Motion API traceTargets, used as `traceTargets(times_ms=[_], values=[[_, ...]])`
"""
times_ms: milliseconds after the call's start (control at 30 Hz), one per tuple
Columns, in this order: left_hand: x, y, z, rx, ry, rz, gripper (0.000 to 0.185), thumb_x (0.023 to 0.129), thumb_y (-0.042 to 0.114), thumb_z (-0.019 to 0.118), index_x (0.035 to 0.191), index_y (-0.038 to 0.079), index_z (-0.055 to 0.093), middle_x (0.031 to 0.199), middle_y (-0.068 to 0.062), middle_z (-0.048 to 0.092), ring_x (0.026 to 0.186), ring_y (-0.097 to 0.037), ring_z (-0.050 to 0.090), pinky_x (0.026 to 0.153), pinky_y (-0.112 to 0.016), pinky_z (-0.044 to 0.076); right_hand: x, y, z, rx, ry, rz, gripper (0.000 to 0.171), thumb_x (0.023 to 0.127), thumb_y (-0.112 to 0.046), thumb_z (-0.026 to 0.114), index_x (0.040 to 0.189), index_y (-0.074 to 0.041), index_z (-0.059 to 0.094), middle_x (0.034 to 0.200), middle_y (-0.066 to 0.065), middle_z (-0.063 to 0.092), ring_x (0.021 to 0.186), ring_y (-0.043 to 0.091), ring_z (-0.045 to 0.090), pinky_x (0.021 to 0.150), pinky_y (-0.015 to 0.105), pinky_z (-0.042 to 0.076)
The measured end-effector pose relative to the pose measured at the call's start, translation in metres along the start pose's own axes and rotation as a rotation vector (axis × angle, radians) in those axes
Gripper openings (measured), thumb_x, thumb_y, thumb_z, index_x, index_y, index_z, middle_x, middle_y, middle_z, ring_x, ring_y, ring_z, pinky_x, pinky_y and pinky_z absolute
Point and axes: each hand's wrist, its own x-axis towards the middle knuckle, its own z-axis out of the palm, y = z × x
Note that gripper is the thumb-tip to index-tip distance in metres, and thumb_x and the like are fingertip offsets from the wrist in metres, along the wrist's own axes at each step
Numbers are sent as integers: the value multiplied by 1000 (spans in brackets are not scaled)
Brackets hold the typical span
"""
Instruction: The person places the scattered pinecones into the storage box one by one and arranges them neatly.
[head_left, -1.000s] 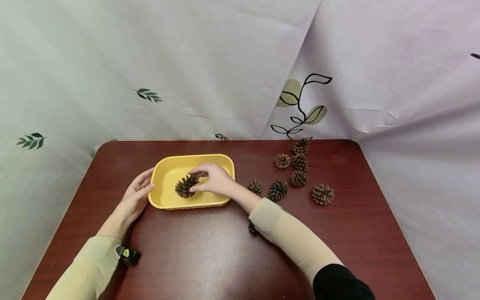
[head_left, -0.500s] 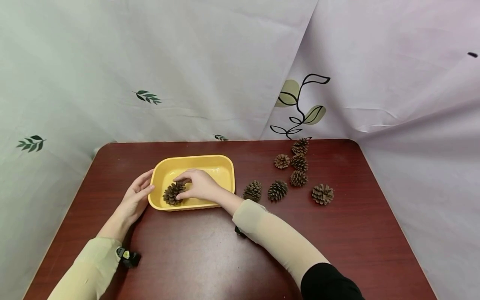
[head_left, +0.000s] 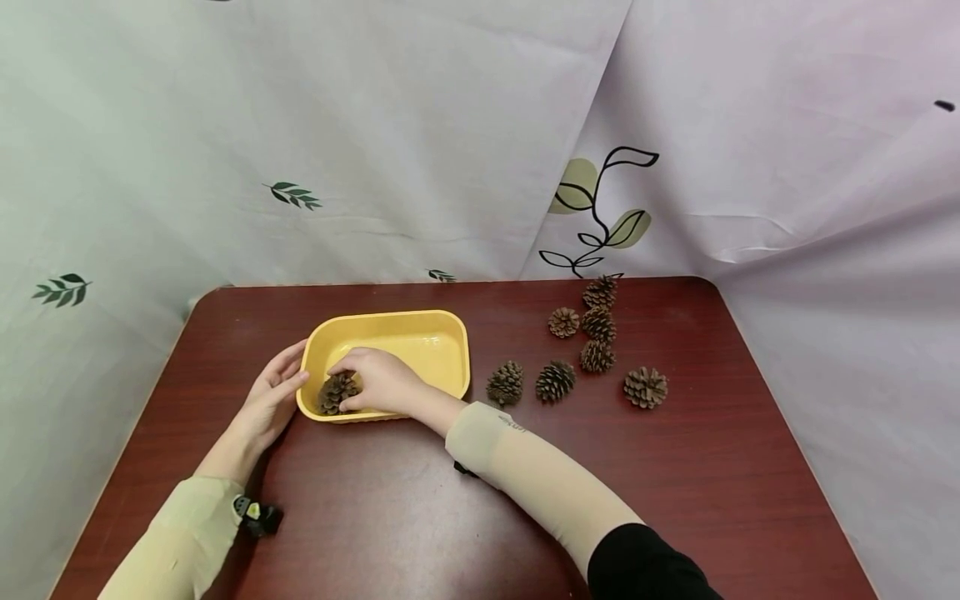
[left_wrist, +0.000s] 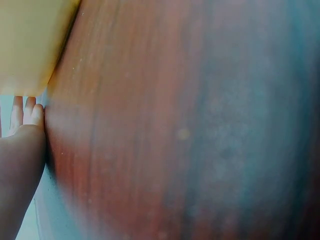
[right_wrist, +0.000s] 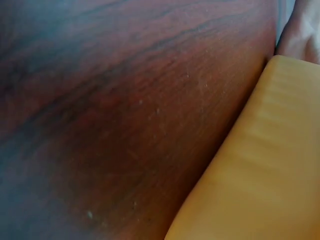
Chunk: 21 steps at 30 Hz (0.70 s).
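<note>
Brown pine cone (head_left: 335,394) in yellow tray (head_left: 442,354), reddish table (head_left: 375,508) below, white cloth (head_left: 420,117) behind; right hand (head_left: 381,382) pinches it, left hand (head_left: 268,398) outspread.

creased pale leaf-printed cloth (head_left: 420,125) behind and beside glossy reddish-brown table (head_left: 360,517)

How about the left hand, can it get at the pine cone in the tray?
Probably not: the right hand grips that pine cone, and the tray wall partly blocks the left hand.
</note>
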Motion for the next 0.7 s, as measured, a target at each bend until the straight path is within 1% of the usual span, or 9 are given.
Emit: traceTargets(times_ms=[133,300,533,700], values=[[-1,0,0,2,6,-5,52,97,-12,32,146,2,25,135,-3,50,117,-11,54,90,-23,50,1,-1,2,-9,15,-1,50,77,-40,76,123,-26,61,120,-12,58,113,-1,50,97,13,37],[-1,0,0,6,5,-4,51,97,-12,32,146,2,26,135,-3,50,118,-11,53,90,-22,49,1,-2,4,-18,24,-37,52,77,-40,77,123,-24,60,120,-11,58,112,0,50,97,12,37],[-1,1,0,-3,-3,4,51,97,-12,32,146,2,26,136,-2,50,120,-11,52,92,-22,48,1,1,2,15,22,-46,53,77,-41,76,124,-24,60,121,-11,58,109,-1,51,94,10,37],[-1,1,0,-25,-11,9,51,97,-12,33,146,1,26,136,-3,50,120,-11,53,92,-23,48,-1,2,-2,27,35,-50,51,78,-40,76,124,-24,60,120,-11,58,111,0,51,97,10,36]])
